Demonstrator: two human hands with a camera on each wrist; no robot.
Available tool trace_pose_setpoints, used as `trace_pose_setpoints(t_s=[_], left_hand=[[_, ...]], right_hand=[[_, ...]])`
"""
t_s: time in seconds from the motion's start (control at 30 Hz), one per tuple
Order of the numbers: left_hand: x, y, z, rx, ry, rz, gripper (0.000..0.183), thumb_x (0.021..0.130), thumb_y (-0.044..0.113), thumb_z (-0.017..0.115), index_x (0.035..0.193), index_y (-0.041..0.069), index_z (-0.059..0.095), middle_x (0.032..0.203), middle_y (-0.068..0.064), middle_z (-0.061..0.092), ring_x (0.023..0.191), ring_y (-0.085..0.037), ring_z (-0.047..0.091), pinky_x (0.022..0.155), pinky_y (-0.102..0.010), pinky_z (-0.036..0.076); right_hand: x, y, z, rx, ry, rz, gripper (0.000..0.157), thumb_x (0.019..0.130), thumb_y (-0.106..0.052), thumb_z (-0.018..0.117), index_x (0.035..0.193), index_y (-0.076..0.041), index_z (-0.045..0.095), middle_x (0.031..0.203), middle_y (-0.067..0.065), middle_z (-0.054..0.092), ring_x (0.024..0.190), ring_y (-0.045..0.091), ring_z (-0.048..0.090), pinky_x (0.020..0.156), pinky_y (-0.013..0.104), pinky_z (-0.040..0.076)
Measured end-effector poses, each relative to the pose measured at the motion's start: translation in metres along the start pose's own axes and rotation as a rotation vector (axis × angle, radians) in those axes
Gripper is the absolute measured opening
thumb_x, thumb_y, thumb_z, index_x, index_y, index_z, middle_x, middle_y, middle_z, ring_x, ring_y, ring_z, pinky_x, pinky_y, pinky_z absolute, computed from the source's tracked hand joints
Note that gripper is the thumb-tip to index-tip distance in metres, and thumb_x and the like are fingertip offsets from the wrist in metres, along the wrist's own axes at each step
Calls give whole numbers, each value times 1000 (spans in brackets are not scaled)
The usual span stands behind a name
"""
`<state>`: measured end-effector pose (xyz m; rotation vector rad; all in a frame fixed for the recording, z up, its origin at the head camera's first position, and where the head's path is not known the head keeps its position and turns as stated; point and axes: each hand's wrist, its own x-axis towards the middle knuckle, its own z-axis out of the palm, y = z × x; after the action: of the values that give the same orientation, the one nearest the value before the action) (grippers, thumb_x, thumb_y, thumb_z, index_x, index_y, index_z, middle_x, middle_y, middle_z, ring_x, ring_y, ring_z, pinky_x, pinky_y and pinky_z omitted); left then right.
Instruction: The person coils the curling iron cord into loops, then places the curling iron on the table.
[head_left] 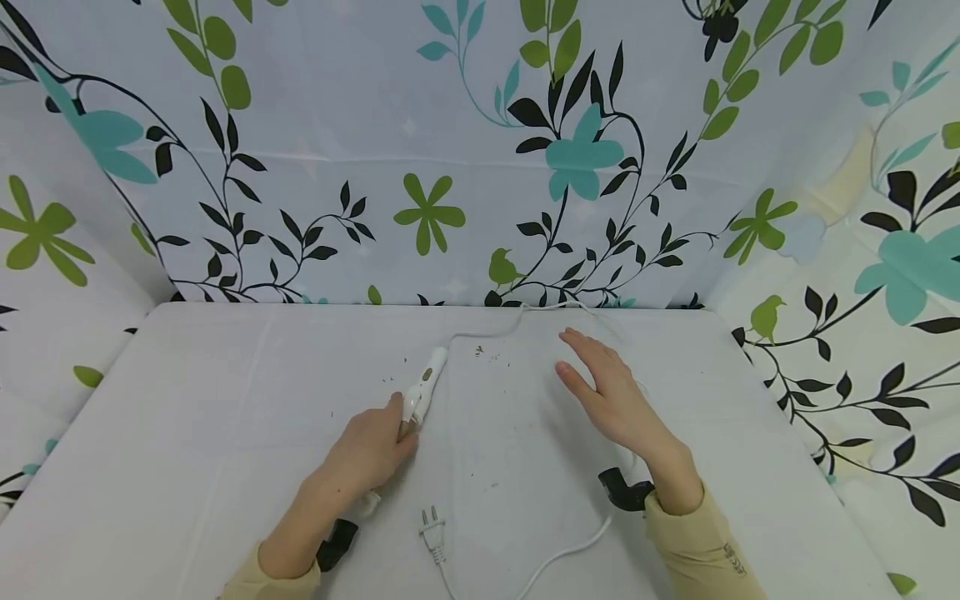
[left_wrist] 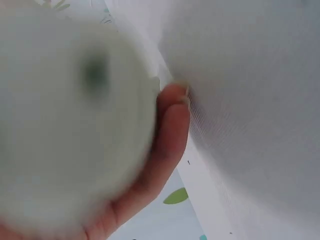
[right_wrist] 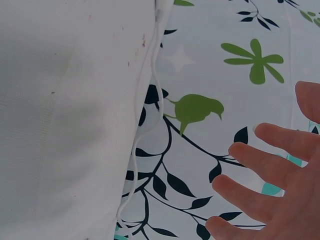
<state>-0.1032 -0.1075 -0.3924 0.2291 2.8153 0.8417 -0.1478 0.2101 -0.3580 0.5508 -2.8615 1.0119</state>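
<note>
While the left hand (head_left: pixel 367 450) curls its fingers round a slim white appliance (head_left: pixel 425 387), the right hand (head_left: pixel 618 404) hangs above the surface (head_left: pixel 225 417), fingers extended and apart, holding nothing. Smooth and tapered, the appliance slants just off the middle of the head view, toward 7 o'clock, its narrow end aimed at 1 o'clock. Its shell bears a small brown oval; a brownish stretch shows beside the fingers, and a pale end pokes out at 6 o'clock from the hand. From the narrow end a thin white cord (head_left: pixel 483 334) wavers toward 2 o'clock. At 5 o'clock from the left hand lies a two-pin plug (head_left: pixel 432 537). Tiny dark crumbs (head_left: pixel 480 350) dot the white, finely woven surface. Beyond, at 12 o'clock, hangs creased fabric (head_left: pixel 337 125) printed with green, teal and black plants.
</note>
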Motion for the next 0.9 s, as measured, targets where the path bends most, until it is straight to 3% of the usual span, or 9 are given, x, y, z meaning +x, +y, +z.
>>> trace_pose_setpoints(t_s=[0.17, 0.3, 0.43, 0.57, 0.67, 0.9], left_hand=[[2, -4, -2, 77, 96, 46, 18, 96, 7, 65, 106, -6, 57, 78, -9, 58, 65, -18, 51, 58, -31, 44], [3, -6, -4, 125, 171, 69, 16, 95, 6, 66, 103, -7, 60, 80, -11, 58, 65, -19, 52, 58, -33, 44], [3, -5, -8, 166, 233, 97, 27, 94, 7, 68, 113, -10, 61, 86, -16, 62, 68, -23, 58, 60, -37, 48], [4, -5, -14, 112, 248, 105, 32, 92, 8, 69, 119, -9, 62, 87, -14, 64, 67, -20, 54, 59, -34, 45], [4, -4, -18, 60, 243, 82, 31, 91, 9, 70, 118, -4, 66, 79, -7, 62, 63, -17, 47, 57, -30, 38], [-4, 3, -28, 71, 261, 105, 18, 86, 24, 76, 100, 13, 72, 59, 6, 43, 55, -12, 40, 53, -27, 30]], right_hand=[[-1, -1, 0, -2, -2, -12, 54, 105, -35, 51, 151, -7, 40, 157, 14, 38, 147, 38, 30, 116, 61, 22], [-1, -2, 0, -4, -1, -26, 54, 105, -33, 53, 150, -6, 42, 156, 15, 40, 146, 38, 32, 115, 59, 25], [-1, -3, 0, 3, 1, -29, 50, 104, -31, 55, 146, -6, 47, 152, 14, 46, 141, 36, 40, 113, 56, 32], [-2, -6, 1, 17, 42, -52, 39, 102, -25, 59, 136, -6, 58, 137, 12, 60, 122, 30, 59, 98, 50, 49], [-3, -9, 0, 18, 84, -83, 33, 100, -18, 62, 130, -6, 63, 127, 11, 66, 107, 25, 66, 86, 44, 56], [-4, -13, 0, -15, 142, -123, 33, 96, -10, 67, 128, -3, 64, 127, 12, 66, 107, 27, 66, 82, 42, 57]])
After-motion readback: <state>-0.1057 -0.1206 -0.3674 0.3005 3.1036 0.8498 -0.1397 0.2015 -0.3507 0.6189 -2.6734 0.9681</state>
